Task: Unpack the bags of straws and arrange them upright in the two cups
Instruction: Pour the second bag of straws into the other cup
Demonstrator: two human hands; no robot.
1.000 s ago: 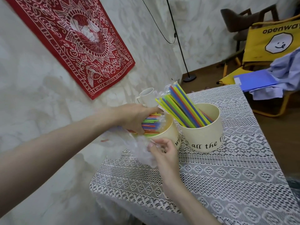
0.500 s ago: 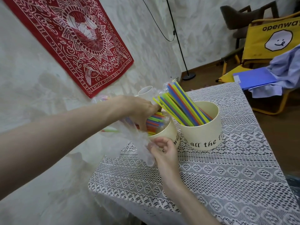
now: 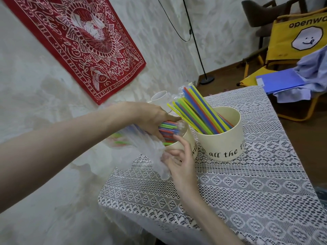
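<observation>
Left hand [image 3: 150, 119]: reached in from the left on an extended forearm, palm down, fingers and thumb curled round a bundle of straws [image 3: 168, 129] partly inside a clear bag [image 3: 152, 152]; bundle lying near level, its ends over the rim of the near cup [image 3: 184, 144]. Right hand [image 3: 180, 161]: raised from below on a bent wrist, just in front of the near cup, thumb and fingers pinching the loose, crumpled end of the clear bag, index finger extended up to the cup rim. Near cup: cream, lettered, standing on the counter [image 3: 247, 191], touching or just beside the far cup [image 3: 224, 144] on its left; exact contact not discernible. Far cup: cream, lettered "all the", holding a second bundle [image 3: 200, 112] of straws, tilted to the left, upper ends partly covered by clear wrap. White mug [image 3: 159, 97]: behind the near cup, by the wall. Counter covering: white lace cloth. Red wall hanging [image 3: 85, 41]: above and left of the near cup.
</observation>
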